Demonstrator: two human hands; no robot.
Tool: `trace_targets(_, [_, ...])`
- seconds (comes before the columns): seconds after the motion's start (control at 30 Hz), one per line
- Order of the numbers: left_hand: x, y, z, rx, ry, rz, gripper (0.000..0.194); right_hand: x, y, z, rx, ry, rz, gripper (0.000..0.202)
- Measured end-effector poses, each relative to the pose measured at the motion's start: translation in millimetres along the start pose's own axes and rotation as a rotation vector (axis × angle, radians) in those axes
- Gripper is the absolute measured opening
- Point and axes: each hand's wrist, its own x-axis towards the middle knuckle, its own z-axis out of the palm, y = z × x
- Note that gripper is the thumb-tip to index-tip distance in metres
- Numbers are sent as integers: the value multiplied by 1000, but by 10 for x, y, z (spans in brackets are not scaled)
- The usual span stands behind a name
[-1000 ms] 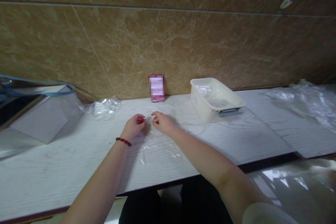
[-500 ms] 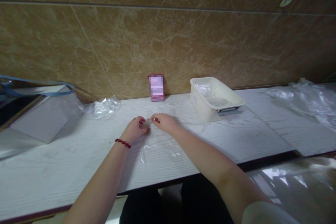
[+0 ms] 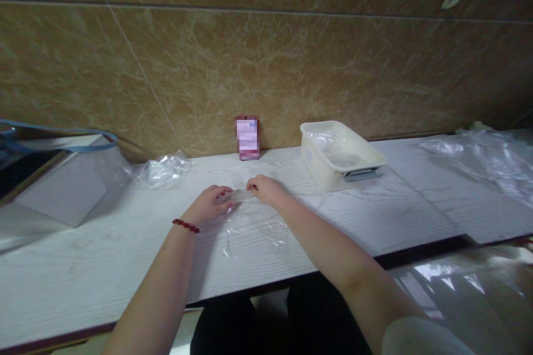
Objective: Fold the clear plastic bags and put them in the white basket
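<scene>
A clear, thin plastic bag lies flat on the white wood-grain table, its far edge drawn up between my two hands. My left hand, with a dark red beaded bracelet at the wrist, has curled fingers at the bag's left far corner. Opposite it, my right hand pinches the same far edge with thumb and forefinger. A strip of the film stretches across the short gap between the fingertips. Exactly where the left fingertips meet the film is hard to see.
A phone leans on the brown marble-patterned wall. To its right stands a cream plastic bin with clear film inside. Crumpled plastic lies at the left, beside a white box. More clear plastic spreads at the far right.
My hands have moved slightly apart, the left one leftward and the right one a little rightward. The film between them now shows as a stretched strip.
</scene>
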Motion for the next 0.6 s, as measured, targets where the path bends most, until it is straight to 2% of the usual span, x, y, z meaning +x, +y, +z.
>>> trace_targets(0.1, [-7, -30, -21, 51, -10, 12, 49, 12, 27, 19, 3, 3, 22, 22])
trace_targets(0.3, [-18, 24, -41, 14, -51, 44, 40, 33, 64, 12, -2, 0, 43, 24])
trace_targets(0.47, [22, 23, 0, 25, 46, 1, 39, 39, 46, -18, -8, -48, 6, 24])
trace_targets(0.6, [49, -21, 69, 147, 55, 39, 39, 38, 27, -32, 0, -63, -22, 25])
